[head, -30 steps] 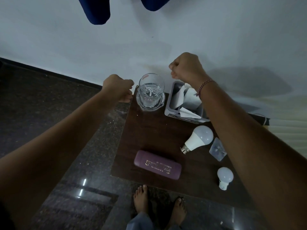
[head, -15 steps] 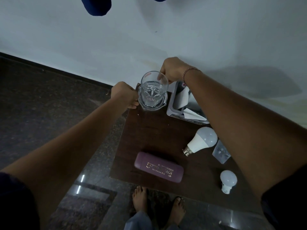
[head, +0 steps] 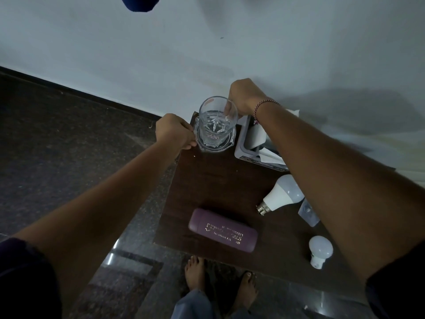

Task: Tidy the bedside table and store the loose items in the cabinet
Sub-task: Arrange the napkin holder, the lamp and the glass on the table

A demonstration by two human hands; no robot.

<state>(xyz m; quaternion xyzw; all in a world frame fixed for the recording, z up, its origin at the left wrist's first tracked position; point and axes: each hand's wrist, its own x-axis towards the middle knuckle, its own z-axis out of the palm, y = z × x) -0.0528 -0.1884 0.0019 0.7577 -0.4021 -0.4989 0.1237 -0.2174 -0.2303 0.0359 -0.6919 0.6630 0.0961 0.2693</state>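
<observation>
At back-left corner of table [head: 218, 180] | glass [head: 217, 120] on dish [head: 231, 141]: rigid, brittle, slick; grasp mid-wall | right hand [head: 243, 97] curled round far wall, apparently | left hand [head: 173, 131] pinches dish rim.

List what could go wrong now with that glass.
1. The glass stands in a glass dish at the far corner of the table; the right hand grips it and the left hand pinches the dish. A slipped grip could drop either onto the hard floor near the bare feet.
2. The right forearm passes above the large bulb, which lies on its side; a low sweep might roll it off.
</observation>
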